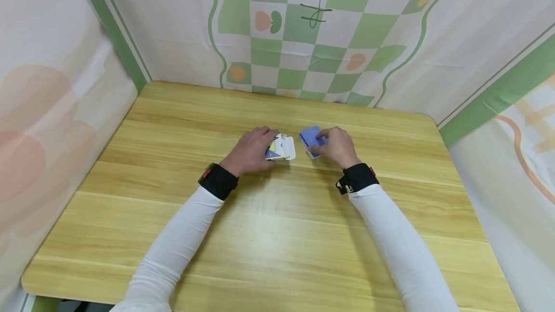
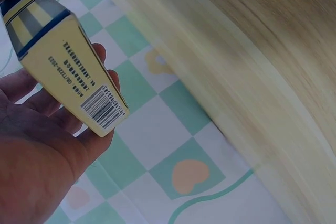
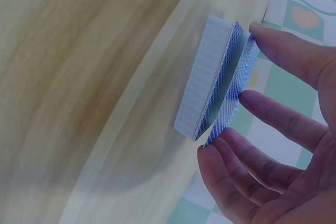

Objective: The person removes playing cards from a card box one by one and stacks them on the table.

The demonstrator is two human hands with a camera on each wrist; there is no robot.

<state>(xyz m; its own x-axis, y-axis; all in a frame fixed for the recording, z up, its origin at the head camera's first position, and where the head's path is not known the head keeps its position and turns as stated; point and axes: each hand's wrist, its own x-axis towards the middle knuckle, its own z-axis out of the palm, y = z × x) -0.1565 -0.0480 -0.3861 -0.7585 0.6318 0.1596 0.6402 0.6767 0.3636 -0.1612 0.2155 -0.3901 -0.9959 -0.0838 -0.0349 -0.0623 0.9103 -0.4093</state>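
My left hand (image 1: 251, 150) grips a playing-card box (image 1: 284, 147), its white flap open toward the right. In the left wrist view a barcode and small print show on the end of the box (image 2: 76, 72), with fingers and thumb around its sides. To the right, a deck of blue-backed playing cards (image 1: 309, 135) lies on the table. My right hand (image 1: 340, 147) is over it. As the right wrist view shows, thumb and fingertips pinch a playing card (image 3: 236, 85) by its ends, tilted up slightly from the deck (image 3: 203, 77); whether it is a single card I cannot tell.
A wood-grain table (image 1: 260, 235) with rounded corners lies under both hands. Behind it hangs a green and white checked cloth (image 1: 299, 52), with more printed cloth at the left and right. Both forearms wear white sleeves (image 1: 178, 249) and black wrist straps (image 1: 218, 181).
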